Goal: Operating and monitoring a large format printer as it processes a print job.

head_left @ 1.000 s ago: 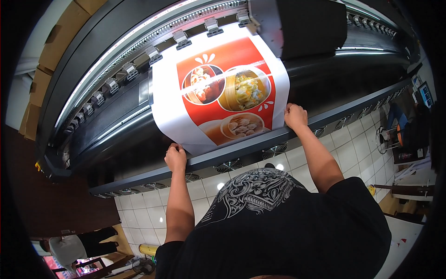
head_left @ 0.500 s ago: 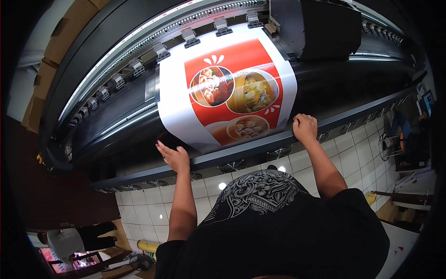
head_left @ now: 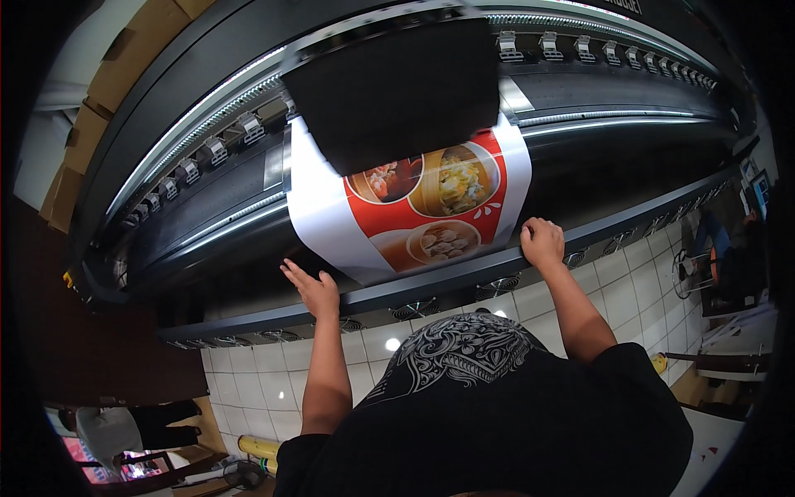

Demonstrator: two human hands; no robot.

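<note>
A glossy printed sheet (head_left: 377, 219), white-edged and red with round food pictures of dumplings, drapes down the front of a wide-format printer. Its lower end reaches the dark front bar (head_left: 431, 275). A bulky black print carriage (head_left: 397, 91) covers the sheet's upper part. Left of the sheet's lower corner, my left hand (head_left: 316, 290) is at the bar with fingers stretched out and apart, holding nothing. To the right of the sheet, my right hand (head_left: 543, 243) curls its fingers over the bar's top edge. Neither hand touches the sheet.
Metal clamps (head_left: 217, 151) line the printer bed on both sides of the carriage. Small round fans (head_left: 414, 308) sit under the bar. A person (head_left: 112, 435) stands at the lower left, near yellow rolls (head_left: 258, 447). Cardboard (head_left: 137, 51) lies along the far left.
The print carriage has travelled left from beyond the sheet's right edge and now hides its top part. Both my hands remain at the front bar in nearly the same poses.
</note>
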